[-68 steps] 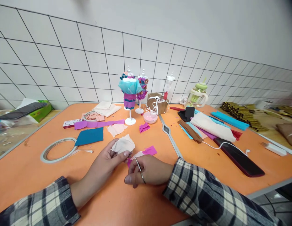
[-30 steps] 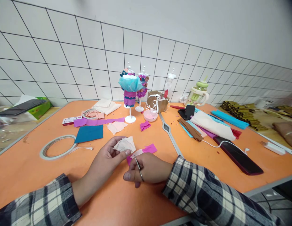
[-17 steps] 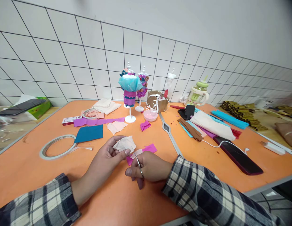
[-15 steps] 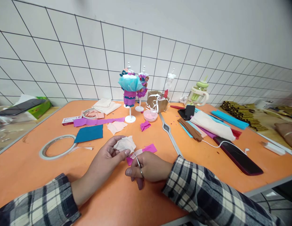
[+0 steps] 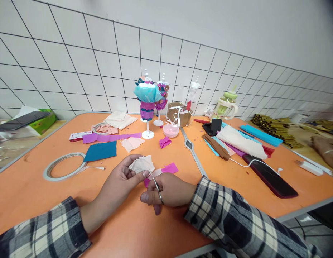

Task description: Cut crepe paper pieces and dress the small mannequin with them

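Note:
Pinched between thumb and fingers of my left hand (image 5: 125, 179) is a pale pink piece of crepe paper (image 5: 141, 164) with an uneven edge. My right hand (image 5: 168, 191) is closed round the handles of small metal scissors (image 5: 156, 184), whose blades meet the lower right edge of that paper. Under and behind the scissors lie magenta paper pieces (image 5: 170, 167), partly covered by my right hand. Just beyond my hands rest another pale pink scrap (image 5: 132, 144) and a small crumpled magenta piece (image 5: 165, 142).
A roll of double-sided tape (image 5: 48, 172) and a teal paper square (image 5: 100, 152) lie left. Decorated mini mannequins (image 5: 147, 111), a pink dish (image 5: 171, 131) and a bottle (image 5: 227, 105) stand at the back. A phone (image 5: 271, 177) lies right; another person's hand (image 5: 324, 148) shows farther right.
The scissor blades look closer together now, and my right fingers have drawn in slightly. My left hand keeps its hold on the paper. The whole view has shifted a little.

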{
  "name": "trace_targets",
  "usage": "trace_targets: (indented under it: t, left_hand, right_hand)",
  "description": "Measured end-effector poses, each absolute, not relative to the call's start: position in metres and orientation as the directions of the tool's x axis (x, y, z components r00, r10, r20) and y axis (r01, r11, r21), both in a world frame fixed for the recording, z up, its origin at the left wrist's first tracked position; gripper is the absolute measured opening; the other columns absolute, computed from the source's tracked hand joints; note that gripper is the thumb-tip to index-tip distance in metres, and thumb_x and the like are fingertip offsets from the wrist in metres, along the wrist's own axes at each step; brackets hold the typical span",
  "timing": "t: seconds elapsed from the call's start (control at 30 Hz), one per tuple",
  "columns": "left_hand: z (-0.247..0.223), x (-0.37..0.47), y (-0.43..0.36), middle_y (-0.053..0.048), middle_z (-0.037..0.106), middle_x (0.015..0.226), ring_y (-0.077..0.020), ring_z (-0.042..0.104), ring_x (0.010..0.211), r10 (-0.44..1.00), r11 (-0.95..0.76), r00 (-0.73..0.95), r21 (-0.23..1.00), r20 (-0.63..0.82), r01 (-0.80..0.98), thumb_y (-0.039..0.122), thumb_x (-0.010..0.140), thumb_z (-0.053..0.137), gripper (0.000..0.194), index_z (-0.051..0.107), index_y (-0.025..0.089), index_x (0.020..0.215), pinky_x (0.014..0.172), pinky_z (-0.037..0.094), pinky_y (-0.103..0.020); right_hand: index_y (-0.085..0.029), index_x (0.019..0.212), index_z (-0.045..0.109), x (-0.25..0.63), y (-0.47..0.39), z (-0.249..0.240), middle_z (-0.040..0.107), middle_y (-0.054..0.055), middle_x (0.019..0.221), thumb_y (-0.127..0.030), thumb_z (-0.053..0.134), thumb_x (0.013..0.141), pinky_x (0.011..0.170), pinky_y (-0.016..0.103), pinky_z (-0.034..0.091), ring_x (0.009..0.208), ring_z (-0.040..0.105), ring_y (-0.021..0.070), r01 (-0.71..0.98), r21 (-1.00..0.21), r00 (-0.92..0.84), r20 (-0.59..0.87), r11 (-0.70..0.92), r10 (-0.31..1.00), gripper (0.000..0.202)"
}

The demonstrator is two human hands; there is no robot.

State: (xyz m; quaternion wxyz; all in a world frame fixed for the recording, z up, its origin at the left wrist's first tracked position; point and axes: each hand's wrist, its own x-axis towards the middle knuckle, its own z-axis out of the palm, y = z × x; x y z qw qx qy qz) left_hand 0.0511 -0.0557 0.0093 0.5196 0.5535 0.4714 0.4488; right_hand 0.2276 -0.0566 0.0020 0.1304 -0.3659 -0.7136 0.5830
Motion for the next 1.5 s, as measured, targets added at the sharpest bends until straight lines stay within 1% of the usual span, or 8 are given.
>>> trace_targets:
  t: [0.17,0.37,0.53,0.7,0.87,1.07,1.33,1.5]
  left_hand:
    - [0.0108,0.0516,-0.0565,0.001,0.067,0.077,-0.0148,0.062,0.068,0.988,0.000,0.156,0.999,-0.006,0.040,0.036,0.073,0.074,0.045,0.053,0.021,0.109,0.062,0.049,-0.024]
    - [0.0138,0.0533,-0.0583,0.000,0.068,0.081,-0.0162,0.064,0.070,0.978,0.008,0.208,0.999,-0.019,0.051,0.037,0.074,0.072,0.048,0.050,0.020,0.113,0.063,0.050,-0.026]
    - [0.0139,0.0535,-0.0582,0.000,0.067,0.079,-0.0162,0.063,0.068,0.981,0.008,0.194,0.997,-0.022,0.074,0.039,0.074,0.072,0.048,0.051,0.020,0.113,0.060,0.048,-0.024]
    - [0.0157,0.0548,-0.0593,0.000,0.068,0.079,-0.0164,0.064,0.068,0.981,0.017,0.194,0.999,-0.025,0.045,0.037,0.071,0.074,0.049,0.052,0.020,0.112,0.060,0.048,-0.024]
    - [0.0139,0.0535,-0.0580,0.000,0.068,0.078,-0.0157,0.063,0.067,0.980,0.016,0.195,0.998,-0.026,0.052,0.038,0.072,0.074,0.050,0.052,0.020,0.113,0.060,0.048,-0.024]
    - [0.0130,0.0525,-0.0578,-0.001,0.069,0.083,-0.0161,0.064,0.072,0.978,0.000,0.208,0.999,-0.009,0.047,0.036,0.073,0.074,0.048,0.052,0.020,0.113,0.063,0.049,-0.024]
    - [0.0134,0.0528,-0.0588,-0.001,0.068,0.079,-0.0168,0.064,0.069,0.986,-0.001,0.169,0.998,-0.010,0.065,0.038,0.072,0.073,0.048,0.053,0.020,0.112,0.061,0.049,-0.025]
    - [0.0133,0.0525,-0.0589,-0.001,0.068,0.083,-0.0167,0.064,0.071,0.979,-0.017,0.202,0.997,0.000,0.081,0.037,0.073,0.073,0.047,0.053,0.020,0.113,0.063,0.050,-0.025]
  right_hand:
    - [-0.015,0.067,0.060,0.2272,-0.0567,0.0031,0.057,-0.003,0.048,-0.058,0.065,0.077,0.055,0.021,0.039,0.049,0.051,0.0094,0.384,-0.923,-0.686,-0.291,-0.008,0.667,0.045]
    - [-0.014,0.069,0.060,0.2282,-0.0563,0.0015,0.059,-0.002,0.052,-0.061,0.064,0.077,0.058,0.020,0.041,0.053,0.055,0.0095,0.354,-0.935,-0.703,-0.254,0.016,0.664,0.047]
    - [-0.014,0.069,0.061,0.2280,-0.0564,-0.0010,0.057,-0.003,0.049,-0.059,0.063,0.078,0.060,0.022,0.042,0.051,0.053,0.0093,0.358,-0.934,-0.698,-0.272,-0.006,0.663,0.045]
    - [-0.014,0.071,0.061,0.2284,-0.0561,-0.0010,0.062,-0.001,0.055,-0.057,0.065,0.078,0.059,0.020,0.040,0.056,0.055,0.0095,0.333,-0.943,-0.707,-0.238,0.016,0.666,0.044]
    - [-0.014,0.070,0.062,0.2283,-0.0554,-0.0026,0.058,-0.002,0.050,-0.059,0.063,0.079,0.057,0.020,0.040,0.051,0.053,0.0093,0.346,-0.938,-0.712,-0.253,0.014,0.655,0.045]
    - [-0.014,0.068,0.062,0.2285,-0.0545,-0.0049,0.060,-0.001,0.053,-0.061,0.064,0.077,0.054,0.020,0.039,0.053,0.055,0.0095,0.363,-0.930,-0.707,-0.237,0.054,0.666,0.048]
    - [-0.014,0.071,0.064,0.2279,-0.0559,-0.0014,0.058,-0.003,0.049,-0.062,0.062,0.078,0.059,0.021,0.041,0.051,0.052,0.0090,0.378,-0.926,-0.695,-0.283,0.002,0.661,0.048]
    - [-0.014,0.070,0.062,0.2281,-0.0558,0.0000,0.061,-0.001,0.054,-0.064,0.064,0.075,0.058,0.020,0.041,0.055,0.056,0.0102,0.374,-0.927,-0.711,-0.274,0.018,0.648,0.049]
